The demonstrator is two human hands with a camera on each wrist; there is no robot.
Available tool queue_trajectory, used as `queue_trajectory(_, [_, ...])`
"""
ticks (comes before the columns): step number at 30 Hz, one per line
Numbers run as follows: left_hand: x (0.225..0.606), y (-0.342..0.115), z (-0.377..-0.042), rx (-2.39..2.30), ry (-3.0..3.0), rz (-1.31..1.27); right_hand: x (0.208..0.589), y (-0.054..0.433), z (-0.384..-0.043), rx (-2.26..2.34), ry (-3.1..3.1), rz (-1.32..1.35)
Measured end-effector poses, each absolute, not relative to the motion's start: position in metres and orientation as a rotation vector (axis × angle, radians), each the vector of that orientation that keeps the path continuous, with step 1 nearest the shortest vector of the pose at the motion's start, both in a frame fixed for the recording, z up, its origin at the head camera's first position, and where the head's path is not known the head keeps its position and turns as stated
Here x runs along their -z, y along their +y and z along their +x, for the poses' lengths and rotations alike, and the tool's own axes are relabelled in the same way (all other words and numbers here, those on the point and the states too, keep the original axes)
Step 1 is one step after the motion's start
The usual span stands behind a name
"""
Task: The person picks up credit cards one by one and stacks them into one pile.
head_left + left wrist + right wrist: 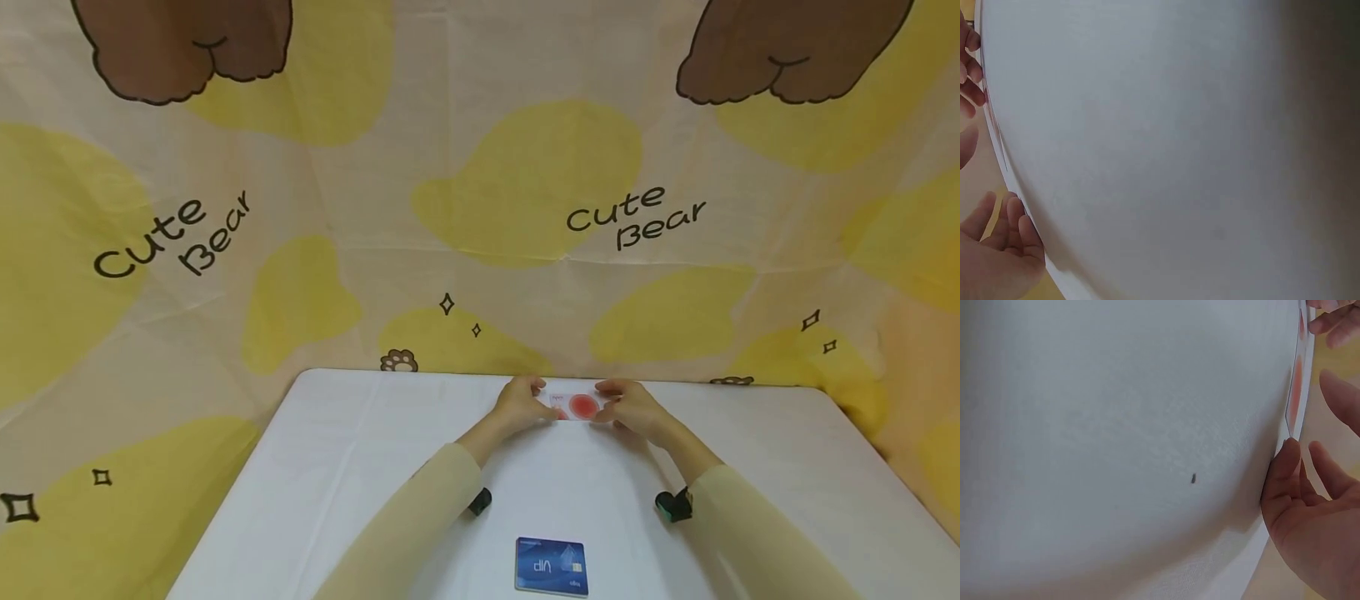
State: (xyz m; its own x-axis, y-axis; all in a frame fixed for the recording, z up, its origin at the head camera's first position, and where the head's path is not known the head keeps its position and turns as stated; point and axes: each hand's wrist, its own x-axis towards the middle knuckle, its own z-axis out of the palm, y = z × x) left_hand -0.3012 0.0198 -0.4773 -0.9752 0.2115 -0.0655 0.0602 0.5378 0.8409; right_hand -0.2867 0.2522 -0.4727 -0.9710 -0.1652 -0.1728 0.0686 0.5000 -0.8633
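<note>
A small white card with a large red circle lies on the far part of the white table. In the head view my left hand is at its left end, the thumb by its lower left corner. On the opposite end, my right hand has its thumb and fingertips at the card's right edge. The right wrist view shows the card very obliquely, with the right hand's fingers loosely bent beside its end and the thumb apart from them. Likewise the left hand has loosely bent fingers near the table edge.
Nearer the camera, a blue card marked VIP lies on the white table. A yellow and cream cloth printed with bears hangs behind the table. Dark devices show by both forearms.
</note>
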Motion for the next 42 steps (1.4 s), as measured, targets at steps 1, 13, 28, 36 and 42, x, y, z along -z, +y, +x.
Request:
queue_trajectory(1, [0.477, 0.020, -0.302, -1.416, 2.608, 0.229, 0.473, 0.253, -0.288, 1.448, 2.513, -0.085])
queue_trajectory(13, [0.480, 0.021, -0.309, -1.277, 2.634, 0.297, 0.478, 0.255, -0.297, 1.326, 2.567, -0.141])
queue_trajectory(28, [0.478, 0.025, -0.312, -1.105, 2.703, 0.293, 0.477, 0.251, -0.299, 1.218, 2.636, -0.170])
queue_trajectory(36, [0.477, 0.026, -0.311, -1.111, 2.697, 0.281, 0.478, 0.250, -0.299, 1.234, 2.634, -0.131])
queue_trajectory(42, [0.477, 0.026, -0.311, -1.111, 2.703, 0.284, 0.481, 0.249, -0.299, 1.267, 2.643, -0.102])
